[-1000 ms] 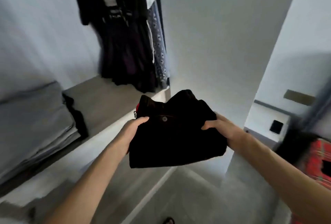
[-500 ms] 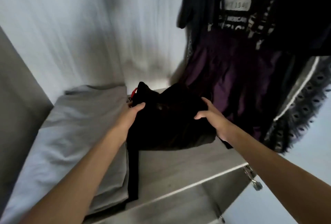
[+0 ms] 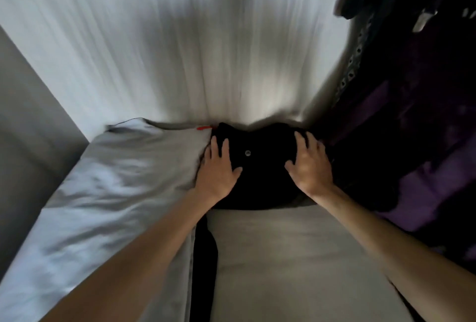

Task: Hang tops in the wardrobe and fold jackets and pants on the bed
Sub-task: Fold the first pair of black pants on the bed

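Left hand: your left hand (image 3: 219,167) lies flat on the left part of the pants (image 3: 262,180), fingers straight and a little spread, gripping nothing.
Right hand: your right hand (image 3: 313,167) rests on the right part of the pants, fingers spread and slightly bent, palm down, not closed on the cloth.
Pants: black and folded, they sit at the back of the shelf (image 3: 296,257), close to the wall (image 3: 180,38).
Button: a pale button (image 3: 247,152) shows between your two hands.
Stack: folded grey cloth (image 3: 116,193) touches the pants on the left.
Tag: a red tag (image 3: 204,128) shows at the pants' back left corner.
Tops: dark tops (image 3: 412,90) hang just right of the pants.
Strip: dark cloth (image 3: 204,257) lies along the stack's right edge.
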Demonstrator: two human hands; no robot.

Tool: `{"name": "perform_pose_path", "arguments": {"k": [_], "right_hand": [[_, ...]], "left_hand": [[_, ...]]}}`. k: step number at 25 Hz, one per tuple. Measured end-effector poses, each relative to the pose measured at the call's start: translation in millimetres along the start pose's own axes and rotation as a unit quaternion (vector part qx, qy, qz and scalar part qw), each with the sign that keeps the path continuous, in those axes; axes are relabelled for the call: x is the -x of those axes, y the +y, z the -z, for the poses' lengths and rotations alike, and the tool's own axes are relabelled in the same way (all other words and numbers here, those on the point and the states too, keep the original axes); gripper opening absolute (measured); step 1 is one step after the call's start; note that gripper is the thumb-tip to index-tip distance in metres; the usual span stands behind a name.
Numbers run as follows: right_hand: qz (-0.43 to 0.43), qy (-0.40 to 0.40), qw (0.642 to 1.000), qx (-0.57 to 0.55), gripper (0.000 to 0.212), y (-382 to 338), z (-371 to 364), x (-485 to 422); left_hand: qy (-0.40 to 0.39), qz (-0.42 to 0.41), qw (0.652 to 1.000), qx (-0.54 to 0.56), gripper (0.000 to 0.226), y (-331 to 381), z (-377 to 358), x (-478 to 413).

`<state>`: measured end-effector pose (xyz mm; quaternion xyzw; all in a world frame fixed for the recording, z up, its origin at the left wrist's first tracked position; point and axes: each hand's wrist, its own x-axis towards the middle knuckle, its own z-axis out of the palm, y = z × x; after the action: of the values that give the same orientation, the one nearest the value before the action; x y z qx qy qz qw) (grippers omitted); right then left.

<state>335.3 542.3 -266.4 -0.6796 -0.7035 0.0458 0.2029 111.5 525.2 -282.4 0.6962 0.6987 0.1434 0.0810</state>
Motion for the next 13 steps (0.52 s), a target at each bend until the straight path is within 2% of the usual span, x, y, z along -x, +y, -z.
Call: {"name": "perform_pose_path", "arguments": {"k": [1,2,5,8,10,13], "right_hand": [[0.061,0.013,0.997,0.04,0.071,-10,0,-9],[0.093,-0.01,0.993,0.066,0.07,-17,-4,-19],[0.071,-0.133,0.981,0.122,0.073,-11,-36,-31],[0.042,-0.179,0.976,0.12,0.077,3,-51,-41],[0.047,-0.187,0.975,0.111,0.077,4,-45,-44],[0.064,-0.148,0.979,0.124,0.068,5,-29,-20]], "left_hand": [[0.025,-0.03,0.998,-0.05,0.08,3,-2,-8],[0.031,-0.054,0.994,-0.09,0.078,5,-5,-15],[-0.016,-0.043,0.988,-0.144,0.076,2,-29,-25],[-0.048,-0.02,0.987,-0.152,0.074,1,-42,-31],[-0.061,-0.018,0.985,-0.159,0.074,2,-40,-32],[-0.082,-0.021,0.986,-0.143,0.073,3,-35,-31]]}}
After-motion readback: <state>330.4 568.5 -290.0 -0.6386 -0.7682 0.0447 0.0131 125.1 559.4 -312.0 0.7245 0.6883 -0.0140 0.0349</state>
